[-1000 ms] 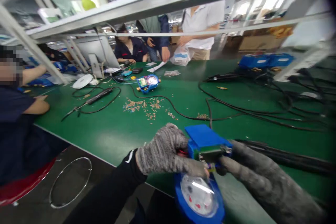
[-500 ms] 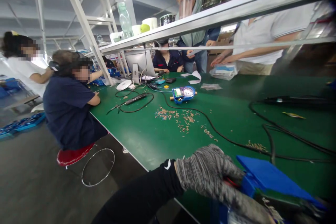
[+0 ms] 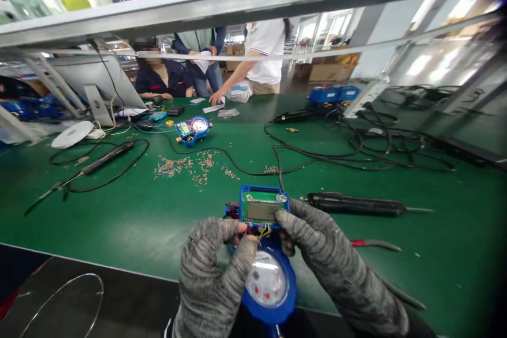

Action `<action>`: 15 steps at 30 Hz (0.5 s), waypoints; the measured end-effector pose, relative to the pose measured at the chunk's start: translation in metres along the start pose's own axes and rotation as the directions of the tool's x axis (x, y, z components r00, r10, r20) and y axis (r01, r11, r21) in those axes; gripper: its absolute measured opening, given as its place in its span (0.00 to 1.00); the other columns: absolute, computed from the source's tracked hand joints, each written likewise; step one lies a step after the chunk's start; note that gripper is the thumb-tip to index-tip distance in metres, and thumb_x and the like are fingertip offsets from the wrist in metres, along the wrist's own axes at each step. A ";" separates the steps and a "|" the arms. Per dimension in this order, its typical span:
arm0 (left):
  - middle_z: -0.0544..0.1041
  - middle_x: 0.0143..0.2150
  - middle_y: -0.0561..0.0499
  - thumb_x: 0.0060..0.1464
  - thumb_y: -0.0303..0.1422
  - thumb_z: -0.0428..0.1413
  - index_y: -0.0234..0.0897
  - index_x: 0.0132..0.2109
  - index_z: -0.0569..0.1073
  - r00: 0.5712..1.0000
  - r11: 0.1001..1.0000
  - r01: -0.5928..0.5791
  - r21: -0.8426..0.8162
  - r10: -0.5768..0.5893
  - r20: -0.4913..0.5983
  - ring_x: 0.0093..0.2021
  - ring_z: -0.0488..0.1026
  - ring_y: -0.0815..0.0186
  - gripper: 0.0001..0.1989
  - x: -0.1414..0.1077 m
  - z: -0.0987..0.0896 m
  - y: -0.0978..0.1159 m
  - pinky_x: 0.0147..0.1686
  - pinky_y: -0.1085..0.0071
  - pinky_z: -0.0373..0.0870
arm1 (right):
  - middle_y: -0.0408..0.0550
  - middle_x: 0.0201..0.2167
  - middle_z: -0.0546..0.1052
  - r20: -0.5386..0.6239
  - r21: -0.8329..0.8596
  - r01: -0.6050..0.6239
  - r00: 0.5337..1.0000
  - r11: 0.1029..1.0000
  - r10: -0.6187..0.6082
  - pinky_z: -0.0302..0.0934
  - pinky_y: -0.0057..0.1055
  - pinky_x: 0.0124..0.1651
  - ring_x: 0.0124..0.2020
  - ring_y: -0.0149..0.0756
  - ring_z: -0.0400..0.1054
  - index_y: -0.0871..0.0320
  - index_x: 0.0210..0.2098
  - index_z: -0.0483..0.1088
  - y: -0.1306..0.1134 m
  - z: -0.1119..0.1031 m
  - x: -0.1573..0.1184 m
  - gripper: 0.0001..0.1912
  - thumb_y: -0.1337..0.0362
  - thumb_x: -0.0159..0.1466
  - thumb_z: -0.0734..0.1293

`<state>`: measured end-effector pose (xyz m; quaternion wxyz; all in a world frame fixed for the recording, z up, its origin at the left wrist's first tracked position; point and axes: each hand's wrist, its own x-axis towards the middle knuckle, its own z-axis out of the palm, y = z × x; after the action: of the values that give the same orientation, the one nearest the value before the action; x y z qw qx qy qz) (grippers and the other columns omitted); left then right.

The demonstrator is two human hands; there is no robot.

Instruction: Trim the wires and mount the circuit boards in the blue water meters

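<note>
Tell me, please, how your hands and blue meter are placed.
Left hand at wires; right hand gripping display housing. Blue meter: circuit board exposed. Black-handled tool lying just beyond right hand.

The table [image 3: 130,227] is lit quite evenly, while at 2 o'clock the background [image 3: 423,58] is blurred and too bright. Glare whitens the dial [image 3: 266,279] at 6 o'clock. The floor [image 3: 130,296] at 7 o'clock is dim.
</note>
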<state>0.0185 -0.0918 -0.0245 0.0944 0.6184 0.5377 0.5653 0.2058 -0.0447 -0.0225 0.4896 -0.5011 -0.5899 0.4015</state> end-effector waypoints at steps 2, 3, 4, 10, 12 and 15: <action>0.80 0.33 0.54 0.55 0.30 0.61 0.42 0.39 0.77 0.999 0.995 -0.050 0.091 0.049 0.021 0.31 0.78 0.64 0.03 -0.006 0.001 0.005 0.34 0.66 0.76 | 0.48 0.28 0.80 0.043 0.013 -0.075 0.996 0.997 0.074 0.70 0.35 0.31 0.29 0.41 0.73 0.58 0.35 0.78 -0.008 0.005 -0.001 0.17 0.50 0.60 0.69; 0.80 0.31 0.54 0.55 0.30 0.61 0.42 0.37 0.77 0.998 0.990 -0.063 0.130 0.060 0.021 0.31 0.77 0.64 0.02 -0.007 0.002 0.007 0.33 0.66 0.76 | 0.49 0.29 0.80 0.059 0.014 -0.095 0.994 0.995 0.094 0.70 0.36 0.32 0.30 0.42 0.73 0.58 0.34 0.77 -0.011 0.006 -0.002 0.17 0.49 0.60 0.69; 0.79 0.30 0.54 0.55 0.30 0.61 0.42 0.36 0.76 0.998 0.985 -0.067 0.159 0.065 0.022 0.29 0.77 0.64 0.01 -0.008 0.002 0.008 0.32 0.66 0.75 | 0.49 0.30 0.80 0.059 0.010 -0.100 0.993 0.995 0.099 0.70 0.37 0.33 0.30 0.42 0.73 0.58 0.33 0.77 -0.015 0.007 -0.002 0.17 0.49 0.59 0.68; 0.76 0.30 0.54 0.53 0.34 0.62 0.40 0.37 0.73 0.998 0.981 0.060 0.182 -0.056 -0.030 0.29 0.75 0.64 0.06 -0.006 0.010 0.007 0.32 0.65 0.75 | 0.50 0.35 0.82 0.083 0.093 -0.116 0.991 0.989 0.108 0.72 0.40 0.43 0.36 0.44 0.76 0.57 0.37 0.78 -0.020 0.006 -0.008 0.17 0.50 0.59 0.69; 0.77 0.36 0.51 0.51 0.36 0.64 0.39 0.43 0.73 0.996 0.983 0.078 0.168 -0.068 -0.061 0.35 0.76 0.62 0.12 -0.003 0.012 0.005 0.38 0.63 0.76 | 0.50 0.38 0.83 0.112 0.166 -0.141 0.986 0.976 0.123 0.72 0.40 0.44 0.38 0.45 0.77 0.56 0.40 0.78 -0.019 0.006 -0.009 0.17 0.51 0.59 0.69; 0.77 0.45 0.48 0.51 0.36 0.64 0.39 0.51 0.71 0.997 0.989 0.064 0.135 -0.059 -0.039 0.44 0.76 0.61 0.20 0.002 0.014 0.002 0.47 0.60 0.75 | 0.50 0.40 0.83 0.112 0.210 -0.153 0.985 0.966 0.132 0.72 0.40 0.45 0.40 0.46 0.77 0.55 0.42 0.78 -0.019 0.007 -0.009 0.17 0.51 0.59 0.70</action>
<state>0.0302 -0.0846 -0.0263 0.0598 0.5966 0.5955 0.5347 0.1958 -0.0569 -0.0076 0.4822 -0.4655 -0.5277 0.5219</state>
